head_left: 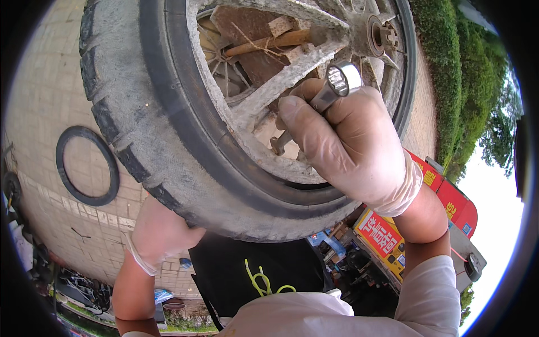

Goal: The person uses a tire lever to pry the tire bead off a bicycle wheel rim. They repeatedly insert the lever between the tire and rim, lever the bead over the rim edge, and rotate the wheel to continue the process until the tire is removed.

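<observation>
A large spoked wheel with a worn black tyre (120, 106) fills the upper middle, its grey, rough rim and spokes (292, 76) crusted and dirty. My right hand (359, 140), in a thin whitish glove, is closed around a metal combination wrench (325, 96) in front of the spokes. The wrench's ring end points up toward me; its open-jaw end comes out below my fingers, near the rim. At the tyre's lower left edge is my left hand (160, 233), gloved too. The tyre hides most of its fingers, and the hand is slightly blurred.
A black rubber ring (87, 165) lies on the paved ground (45, 112) at left. Behind the spokes are a wooden bar (269, 42) and brick pieces. The hub (382, 36) sticks out upper right. A hedge (443, 73) and red-and-yellow signboards (382, 233) stand at right.
</observation>
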